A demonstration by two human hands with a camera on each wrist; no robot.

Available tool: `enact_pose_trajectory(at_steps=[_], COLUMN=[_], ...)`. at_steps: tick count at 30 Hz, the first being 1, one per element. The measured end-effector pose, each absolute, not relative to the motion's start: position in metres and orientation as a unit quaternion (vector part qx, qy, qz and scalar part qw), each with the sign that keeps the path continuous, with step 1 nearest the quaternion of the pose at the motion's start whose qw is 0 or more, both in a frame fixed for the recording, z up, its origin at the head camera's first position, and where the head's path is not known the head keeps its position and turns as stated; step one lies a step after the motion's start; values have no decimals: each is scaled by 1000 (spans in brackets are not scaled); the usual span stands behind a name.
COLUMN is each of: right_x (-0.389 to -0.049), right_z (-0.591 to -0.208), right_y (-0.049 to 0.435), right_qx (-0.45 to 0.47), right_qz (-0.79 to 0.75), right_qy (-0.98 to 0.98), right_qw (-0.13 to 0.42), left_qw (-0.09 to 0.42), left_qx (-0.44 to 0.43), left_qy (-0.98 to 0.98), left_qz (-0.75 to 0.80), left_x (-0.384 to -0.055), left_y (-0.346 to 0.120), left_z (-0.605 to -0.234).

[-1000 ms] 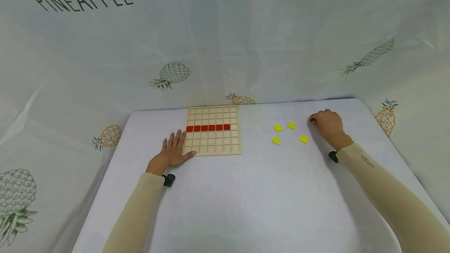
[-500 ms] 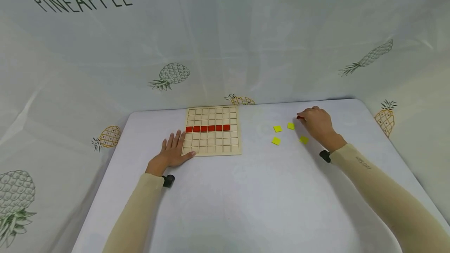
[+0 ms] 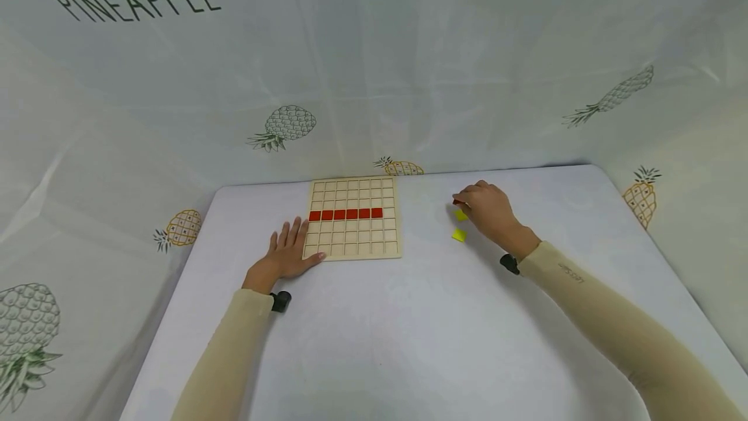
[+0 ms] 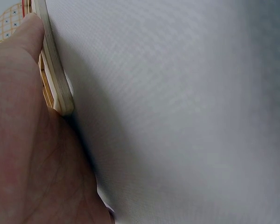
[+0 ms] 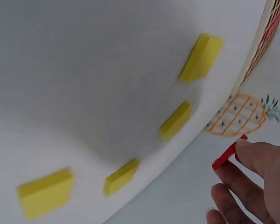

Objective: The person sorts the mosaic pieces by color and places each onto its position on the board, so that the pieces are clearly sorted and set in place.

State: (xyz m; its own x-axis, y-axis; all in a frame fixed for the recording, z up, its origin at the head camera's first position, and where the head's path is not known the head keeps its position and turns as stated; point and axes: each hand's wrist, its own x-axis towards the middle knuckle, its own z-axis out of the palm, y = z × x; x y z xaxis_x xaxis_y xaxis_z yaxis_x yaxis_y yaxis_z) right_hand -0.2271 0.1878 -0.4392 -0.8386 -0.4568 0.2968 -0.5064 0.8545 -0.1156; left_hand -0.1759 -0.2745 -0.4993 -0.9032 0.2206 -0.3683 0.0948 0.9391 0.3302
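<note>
A pale wooden grid board (image 3: pixel 352 237) lies at the back of the table, with a row of several red square tiles (image 3: pixel 346 214) across its middle. My left hand (image 3: pixel 285 258) lies spread at the board's left side, its fingers along that edge and the thumb on the front corner; the left wrist view shows the thumb (image 4: pixel 30 35) against the board's wooden edge (image 4: pixel 56 70). Right of the board, my right hand (image 3: pixel 487 210) pinches a red tile (image 5: pixel 229 152) between thumb and fingertips, held above the table near the yellow tiles (image 3: pixel 459 234).
Several yellow square tiles lie loose right of the board; in the right wrist view one yellow tile (image 5: pixel 202 57) is nearest the board. Behind the white table (image 3: pixel 380 330) hangs a pale cloth (image 3: pixel 374 70) printed with pineapples.
My right hand has moved left with the red tile, from the table's right side past the yellow tiles toward the board. My left hand has stayed in place.
</note>
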Motion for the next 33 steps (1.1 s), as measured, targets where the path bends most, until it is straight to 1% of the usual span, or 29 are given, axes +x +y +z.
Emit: enact_pose_trajectory(at_steps=[7, 22, 33], right_x=[-226, -230, -237], right_z=[-445, -454, -461], right_y=[157, 100, 75], right_qx=[286, 311, 310], right_qz=[112, 127, 132], right_qy=[-941, -934, -936], right_qw=[140, 121, 100], left_qw=[204, 207, 208], left_qx=[79, 75, 72], left_qy=[964, 964, 965], left_qz=[149, 146, 141], left_x=[-177, -178, -177], left_y=[-274, -274, -273], left_z=[-502, -501, -499])
